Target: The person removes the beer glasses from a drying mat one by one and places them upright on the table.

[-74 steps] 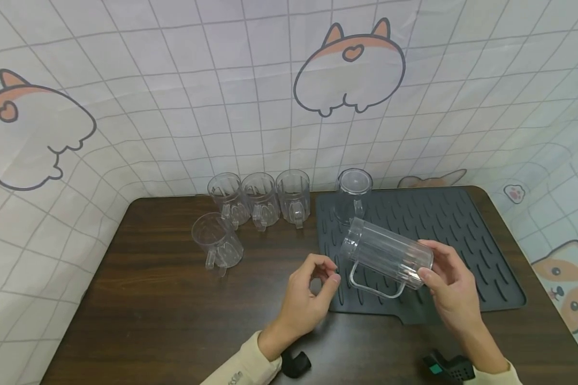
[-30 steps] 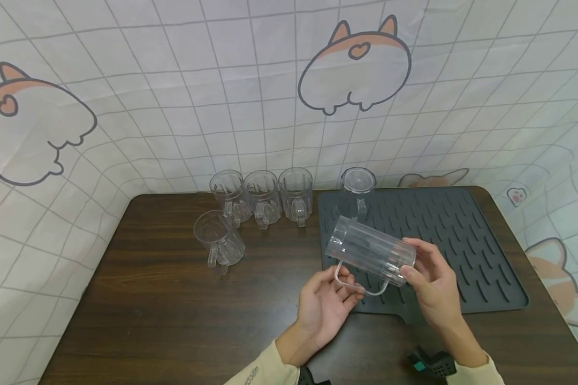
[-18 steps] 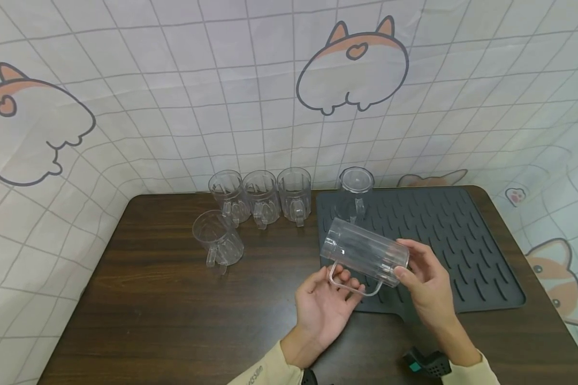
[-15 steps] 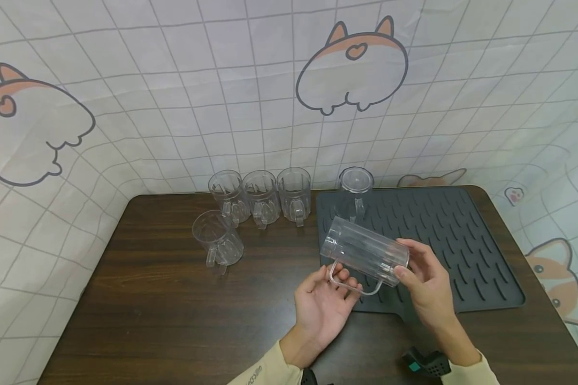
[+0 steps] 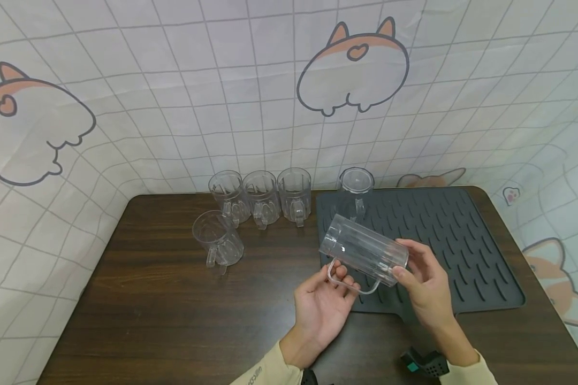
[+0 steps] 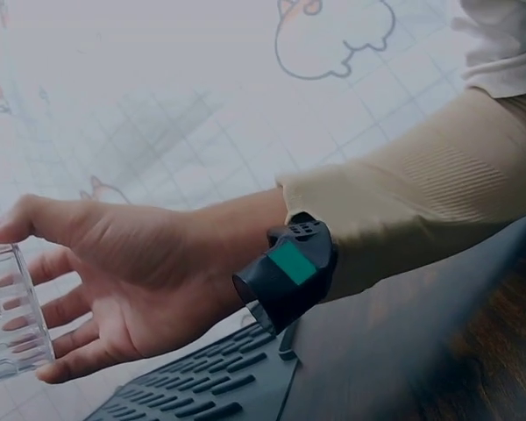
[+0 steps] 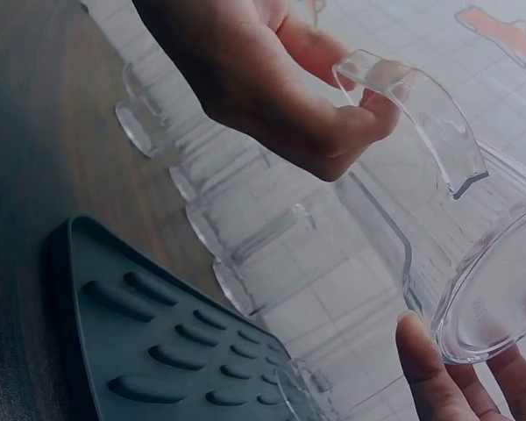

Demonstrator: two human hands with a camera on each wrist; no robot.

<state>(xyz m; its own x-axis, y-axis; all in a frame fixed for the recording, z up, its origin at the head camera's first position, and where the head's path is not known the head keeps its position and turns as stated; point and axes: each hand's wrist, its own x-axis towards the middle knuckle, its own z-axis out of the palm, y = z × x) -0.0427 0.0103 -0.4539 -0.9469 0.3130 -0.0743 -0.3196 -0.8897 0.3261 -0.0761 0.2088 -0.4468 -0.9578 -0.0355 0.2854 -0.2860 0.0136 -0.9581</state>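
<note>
A clear mug (image 5: pixel 363 248) is held tilted above the left part of a dark drying mat (image 5: pixel 453 235), its mouth towards the upper left. My right hand (image 5: pixel 428 289) grips it by the base end, thumb in front. At the mug's handle is my left hand (image 5: pixel 322 310), palm up, its fingers curled around the handle. The right wrist view shows the left hand (image 7: pixel 307 114) at the handle and right fingertips (image 7: pixel 421 351) at the base. In the left wrist view, the right hand (image 6: pixel 149 281) holds the mug's base (image 6: pixel 13 316).
Behind the held mug an upside-down mug (image 5: pixel 356 184) stands on the mat. Three upright mugs (image 5: pixel 261 198) line the table's back edge, with another mug (image 5: pixel 219 240) in front of them. A patterned cloth (image 5: pixel 250 96) hangs behind the dark wooden table (image 5: pixel 173 310).
Since the earliest frame, the mug and right hand have shifted left. My left hand has turned palm up and taken the handle. Over the last half second almost nothing moves.
</note>
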